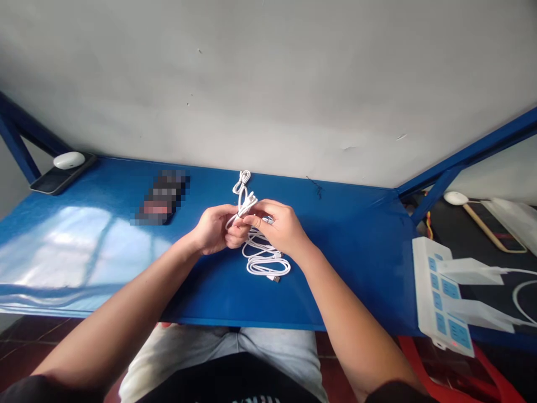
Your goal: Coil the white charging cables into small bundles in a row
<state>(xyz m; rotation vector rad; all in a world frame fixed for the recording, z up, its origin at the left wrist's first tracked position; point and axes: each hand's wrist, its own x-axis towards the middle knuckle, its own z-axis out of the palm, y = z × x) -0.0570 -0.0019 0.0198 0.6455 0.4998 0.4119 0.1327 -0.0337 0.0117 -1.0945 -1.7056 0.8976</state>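
A white charging cable (242, 197), folded into a bundle, is held above the blue table (352, 240). My left hand (216, 229) is closed around its lower part. From the other side my right hand (279, 224) pinches the same bundle with thumb and fingers. A thin dark tie seems to cross the cable between the fingertips, though the fingers partly cover it. Below my right hand more coiled white cables (268, 266) lie on the table, one USB plug showing near the front. Part of that pile is hidden by the hand.
Several loose black twist ties (316, 186) lie by the wall. Toward the left are a blurred dark object (161, 198) and a phone (62, 174) with a white rounded case on it. A white power strip (440, 296) with plugged-in chargers stands at the right edge.
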